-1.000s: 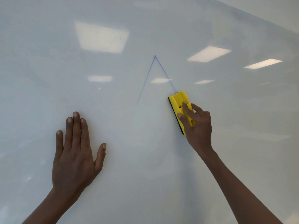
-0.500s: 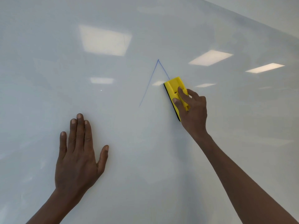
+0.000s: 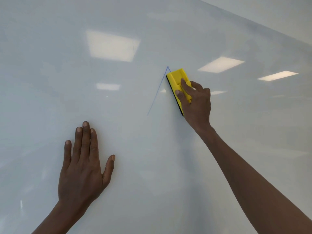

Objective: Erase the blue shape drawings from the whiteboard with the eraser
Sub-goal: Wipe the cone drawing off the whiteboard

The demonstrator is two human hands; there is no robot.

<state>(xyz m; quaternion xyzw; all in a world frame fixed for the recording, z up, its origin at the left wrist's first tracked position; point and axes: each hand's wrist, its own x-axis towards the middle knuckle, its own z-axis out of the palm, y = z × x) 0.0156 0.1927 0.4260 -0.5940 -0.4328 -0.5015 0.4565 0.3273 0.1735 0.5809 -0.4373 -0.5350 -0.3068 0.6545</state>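
The right hand (image 3: 196, 100) grasps the yellow plastic block eraser with the dark felt underside (image 3: 178, 81), thumb on its near edge and fingers curled over its back, and presses it against the glossy white whiteboard (image 3: 84, 81). Over the last second this hand has climbed steadily up the board, carrying the eraser along the right-hand stroke of the thin blue marker drawing, an open peak of two slanted lines (image 3: 156, 97). A second ago the eraser sat at the lower end of that right stroke; half a second ago it was halfway up; now its top corner lies just beside the apex, and only a short stub of the right stroke shows above the eraser.

So the right stroke is nearly gone, judging by the bare board below the hand where it ran. The left stroke, running down and away to the left of the right hand, is untouched from the apex to its lower end.

The left hand (image 3: 84, 166) has stayed flat on the board, fingers straight and together, holding nothing, well below and to the left of the drawing, apparently as a brace.

What seems left: clear the apex, then sweep down the left stroke.
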